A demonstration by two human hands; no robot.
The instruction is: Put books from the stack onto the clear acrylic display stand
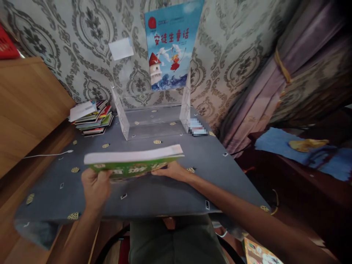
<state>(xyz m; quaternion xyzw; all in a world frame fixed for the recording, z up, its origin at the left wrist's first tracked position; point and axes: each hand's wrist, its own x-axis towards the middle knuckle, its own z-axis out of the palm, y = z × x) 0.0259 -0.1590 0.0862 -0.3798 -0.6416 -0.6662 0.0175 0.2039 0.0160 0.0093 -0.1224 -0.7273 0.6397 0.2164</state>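
A thick book (143, 169) with a green cover and white page edges is held up over the desk, slightly blurred by motion. My left hand (96, 187) grips its left end, fingers curled round the edge. At the book's right part my right hand (172, 171) holds the lower edge, some fingers hidden beneath. Beyond the book stands a clear plastic rack (185, 106) with see-through side panels. Above it a blue book (170, 47) with red Chinese characters is upright against the wall; what supports it is hard to see.
A stack of books (92, 119) with papers on top is at the back left. A white cable (52, 154) crosses the desk's left side. A pixelated flat item (197, 127) lies right of the rack. A wooden cabinet (33, 99) borders the left, a curtain (253, 80) the right.
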